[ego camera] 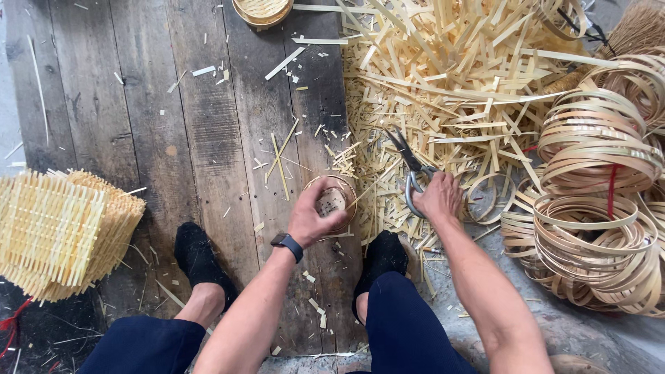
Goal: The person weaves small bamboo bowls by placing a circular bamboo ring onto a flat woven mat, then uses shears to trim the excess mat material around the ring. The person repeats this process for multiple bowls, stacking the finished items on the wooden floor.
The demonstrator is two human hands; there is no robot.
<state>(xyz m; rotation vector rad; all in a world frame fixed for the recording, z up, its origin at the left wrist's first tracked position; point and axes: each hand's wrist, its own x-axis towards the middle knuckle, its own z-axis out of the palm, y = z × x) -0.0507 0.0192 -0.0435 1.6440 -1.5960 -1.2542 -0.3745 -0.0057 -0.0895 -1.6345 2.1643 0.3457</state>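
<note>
My left hand (313,215) grips a small round woven bamboo basket (334,199), holding it on the dark wooden boards (173,138) just ahead of my feet. A dark watch sits on that wrist. My right hand (438,196) is closed on the handles of metal scissors (410,166), whose blades point up and left, parted a little, over the bamboo scraps. The basket and scissors are apart, about a hand's width.
A big heap of cut bamboo strips (450,76) covers the upper right. Coiled bamboo hoops (596,201) are stacked at the right. A pile of square woven mats (55,232) lies at the left. Another small basket (262,10) sits at the top edge.
</note>
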